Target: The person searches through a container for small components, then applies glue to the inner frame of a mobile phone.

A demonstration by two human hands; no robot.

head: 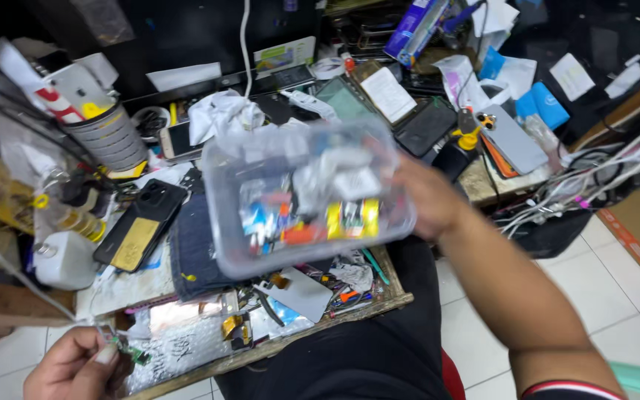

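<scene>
Fingers of the right hand (430,194) are closed around the right edge of a clear plastic box (307,194), and they hold it in the air at the centre of the frame, above the cluttered workbench (379,302). This box is blurred, but small coloured parts are visible inside it, yellow, orange, blue and white. It hides much of the bench surface under it.

At the lower left of the frame, the left hand (75,364) pinches a small green circuit piece (136,355) between thumb and fingertips, with the fingers narrow and curled. A thin white wire (16,275) runs from this hand up to the left edge of the frame.

Below and left of the box lies a folded dark blue cloth (192,252), and left of the cloth a black phone with a gold plate on its back (141,226). A white bottle (64,259) stands near the left edge. At the upper left a striped cylinder (112,137) stands on the bench. At the upper right, a silver phone lying face down (512,137) rests near a yellow tool (468,137), and a bundle of white cables (601,178) hangs beside the bench at the right. Near the front edge of the bench lie grey sheets and small tools.
</scene>
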